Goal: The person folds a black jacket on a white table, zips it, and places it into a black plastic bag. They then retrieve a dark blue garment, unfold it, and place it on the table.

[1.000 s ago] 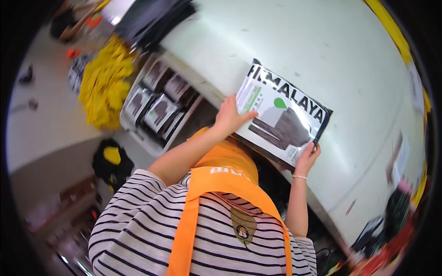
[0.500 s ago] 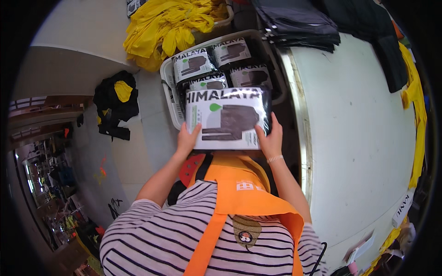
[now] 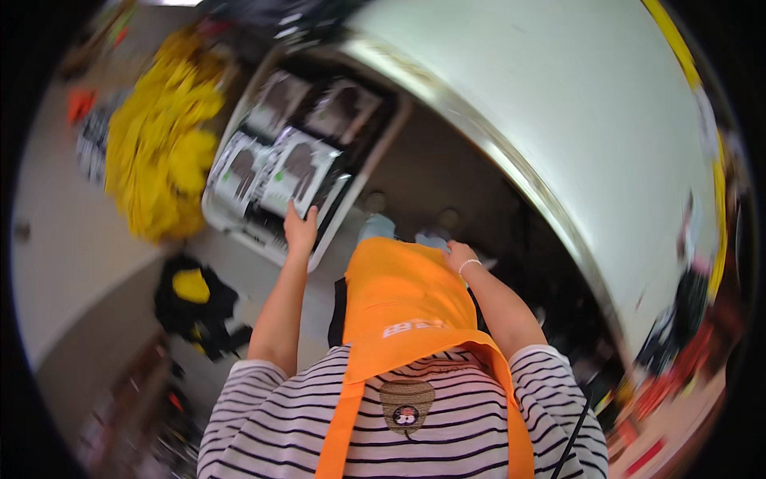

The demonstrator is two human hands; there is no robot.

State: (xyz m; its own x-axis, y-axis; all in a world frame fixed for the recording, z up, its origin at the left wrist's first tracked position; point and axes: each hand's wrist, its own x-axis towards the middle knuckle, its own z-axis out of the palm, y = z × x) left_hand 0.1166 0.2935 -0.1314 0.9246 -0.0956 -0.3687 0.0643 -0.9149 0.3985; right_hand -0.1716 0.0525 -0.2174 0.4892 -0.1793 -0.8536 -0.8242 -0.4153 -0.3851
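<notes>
My left hand (image 3: 300,231) is at the near edge of a flat clothing package (image 3: 301,169) in the white plastic basket (image 3: 323,239). Its thumb and a finger are apart, close to or touching the package. White labels with a dark garment picture face up on this package and the ones around it: another (image 3: 239,172) beside it on the left and two more (image 3: 343,112) behind. Beside the orange apron (image 3: 407,279), my right hand (image 3: 460,257) hangs low, away from the basket. Its fingers are partly hidden and blurred.
A heap of yellow garments (image 3: 163,144) lies left of the basket. Black and yellow clothing (image 3: 191,299) is on the floor nearer me. A pale table (image 3: 558,120) with a metal-coloured edge curves along the right. My shoes show beneath it.
The package that both my hands held is out of my grasp, and a package lies under my left hand in the basket. My right hand has drawn back to the apron. The view has swung round.
</notes>
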